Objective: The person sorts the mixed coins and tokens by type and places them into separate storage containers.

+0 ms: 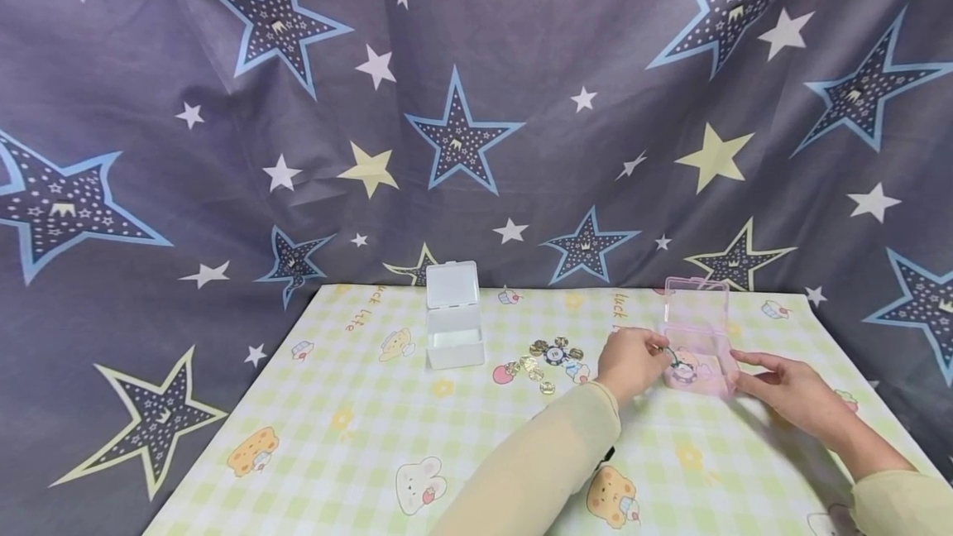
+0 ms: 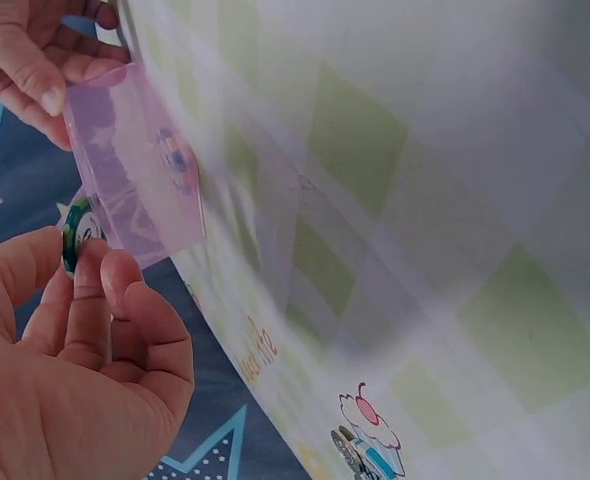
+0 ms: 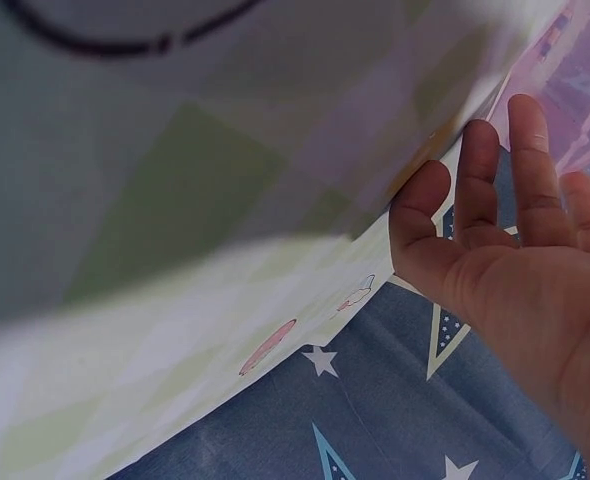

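Observation:
My left hand (image 1: 631, 364) pinches a green-edged poker chip (image 2: 78, 235) between thumb and fingers, at the left side of an open clear pink plastic box (image 1: 696, 387). Inside that box lies another poker chip (image 1: 683, 373) with a white face and bluish edge. My right hand (image 1: 797, 395) touches the box's right side with thumb and fingertips; in the right wrist view its fingers (image 3: 535, 190) are mostly extended. Left of my left hand, several gold coin-like pieces (image 1: 529, 363) lie around a dark-edged chip (image 1: 554, 355).
A white plastic box (image 1: 456, 356) stands with its lid up at the back left-centre. A green checked cloth (image 1: 357, 470) with cartoon prints covers the table. Behind hangs a dark curtain (image 1: 491, 48) with stars.

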A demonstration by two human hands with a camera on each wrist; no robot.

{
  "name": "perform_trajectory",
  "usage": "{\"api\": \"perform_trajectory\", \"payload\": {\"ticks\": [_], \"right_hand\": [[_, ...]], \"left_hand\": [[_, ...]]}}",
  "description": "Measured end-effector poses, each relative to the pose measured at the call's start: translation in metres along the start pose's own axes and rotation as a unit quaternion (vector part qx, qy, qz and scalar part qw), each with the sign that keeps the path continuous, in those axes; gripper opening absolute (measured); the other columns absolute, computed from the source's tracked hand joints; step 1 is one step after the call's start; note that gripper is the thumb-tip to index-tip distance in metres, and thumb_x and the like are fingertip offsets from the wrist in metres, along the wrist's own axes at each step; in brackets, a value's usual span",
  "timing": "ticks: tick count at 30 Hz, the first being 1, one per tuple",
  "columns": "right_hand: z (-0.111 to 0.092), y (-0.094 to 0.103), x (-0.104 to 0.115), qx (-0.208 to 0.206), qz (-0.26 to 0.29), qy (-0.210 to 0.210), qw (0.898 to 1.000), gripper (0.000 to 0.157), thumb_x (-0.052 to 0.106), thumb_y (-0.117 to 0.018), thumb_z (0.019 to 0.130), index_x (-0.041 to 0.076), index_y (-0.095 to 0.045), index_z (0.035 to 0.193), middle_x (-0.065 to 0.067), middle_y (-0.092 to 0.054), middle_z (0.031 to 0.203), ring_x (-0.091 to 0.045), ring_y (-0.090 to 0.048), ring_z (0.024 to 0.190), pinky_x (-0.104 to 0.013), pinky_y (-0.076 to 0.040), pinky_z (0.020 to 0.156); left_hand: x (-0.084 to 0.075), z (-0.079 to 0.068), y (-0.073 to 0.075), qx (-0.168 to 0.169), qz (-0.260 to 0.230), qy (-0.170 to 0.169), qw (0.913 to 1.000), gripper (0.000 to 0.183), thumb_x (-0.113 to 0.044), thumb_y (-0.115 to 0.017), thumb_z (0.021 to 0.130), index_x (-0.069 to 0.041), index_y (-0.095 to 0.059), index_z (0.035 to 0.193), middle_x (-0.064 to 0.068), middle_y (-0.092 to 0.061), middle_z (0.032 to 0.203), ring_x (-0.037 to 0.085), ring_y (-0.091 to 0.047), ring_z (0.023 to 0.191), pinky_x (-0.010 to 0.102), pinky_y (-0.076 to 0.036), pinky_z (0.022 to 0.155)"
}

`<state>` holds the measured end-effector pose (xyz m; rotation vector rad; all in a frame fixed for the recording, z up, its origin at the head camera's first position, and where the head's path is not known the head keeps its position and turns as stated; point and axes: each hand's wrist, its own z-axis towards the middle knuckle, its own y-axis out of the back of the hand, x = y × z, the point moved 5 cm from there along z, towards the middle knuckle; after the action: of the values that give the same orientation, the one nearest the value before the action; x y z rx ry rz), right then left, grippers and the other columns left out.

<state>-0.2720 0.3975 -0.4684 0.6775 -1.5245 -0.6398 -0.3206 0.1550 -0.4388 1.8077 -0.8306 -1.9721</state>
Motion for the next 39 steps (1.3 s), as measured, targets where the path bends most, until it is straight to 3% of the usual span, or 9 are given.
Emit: {"api": "perform_trajectory", "payload": {"ticks": [8, 15, 25, 32, 39], "right_hand": [[0.001, 0.002, 0.001, -0.003, -0.017, 0.001, 1.0, 0.068, 0.04, -0.069, 0.106, -0.002, -0.051, 0.155, -0.013, -0.083, 0.108, 0.005, -0.06, 0.085, -0.021, -0.044, 0.072], [0.0, 0.002, 0.003, -0.002, -0.015, -0.002, 1.0, 0.069, 0.04, -0.07, 0.105, -0.002, -0.05, 0.156, -0.013, -0.083, 0.108, 0.002, -0.06, 0.084, -0.021, -0.044, 0.071], [0.0, 0.001, 0.003, 0.0, -0.008, -0.008, 1.0, 0.069, 0.039, -0.069, 0.106, -0.003, -0.049, 0.156, -0.013, -0.083, 0.108, 0.003, -0.061, 0.085, -0.021, -0.045, 0.071], [0.001, 0.001, 0.002, 0.005, -0.005, -0.01, 1.0, 0.068, 0.039, -0.068, 0.107, -0.003, -0.048, 0.157, -0.013, -0.083, 0.108, 0.002, -0.06, 0.085, -0.021, -0.045, 0.071], [-0.001, 0.0, 0.002, 0.002, 0.0, -0.011, 1.0, 0.068, 0.038, -0.068, 0.107, -0.003, -0.048, 0.157, -0.013, -0.083, 0.107, 0.0, -0.058, 0.082, -0.023, -0.044, 0.069]], "left_hand": [[-0.001, 0.0, -0.001, 0.005, -0.014, -0.005, 0.9999, 0.011, -0.023, -0.083, 0.093, -0.025, -0.086, 0.104, -0.014, -0.076, 0.082, -0.002, -0.06, 0.071, 0.018, -0.05, 0.077], [0.0, 0.002, -0.006, 0.011, -0.042, -0.008, 0.999, 0.011, -0.022, -0.084, 0.093, -0.022, -0.086, 0.104, -0.014, -0.073, 0.077, -0.001, -0.057, 0.066, 0.017, -0.049, 0.073], [0.0, -0.001, -0.003, 0.017, -0.046, -0.007, 0.9988, 0.011, -0.023, -0.083, 0.094, -0.023, -0.085, 0.104, -0.013, -0.075, 0.081, -0.001, -0.059, 0.069, 0.018, -0.05, 0.076], [0.006, 0.001, 0.015, 0.014, -0.014, -0.027, 0.9994, 0.015, -0.025, -0.082, 0.095, -0.023, -0.085, 0.11, -0.012, -0.078, 0.086, -0.001, -0.059, 0.071, 0.018, -0.05, 0.076], [0.026, 0.013, 0.046, 0.006, 0.012, -0.053, 0.9985, 0.019, -0.025, -0.08, 0.097, -0.023, -0.083, 0.115, -0.01, -0.08, 0.093, 0.001, -0.064, 0.076, 0.02, -0.052, 0.08]]}}
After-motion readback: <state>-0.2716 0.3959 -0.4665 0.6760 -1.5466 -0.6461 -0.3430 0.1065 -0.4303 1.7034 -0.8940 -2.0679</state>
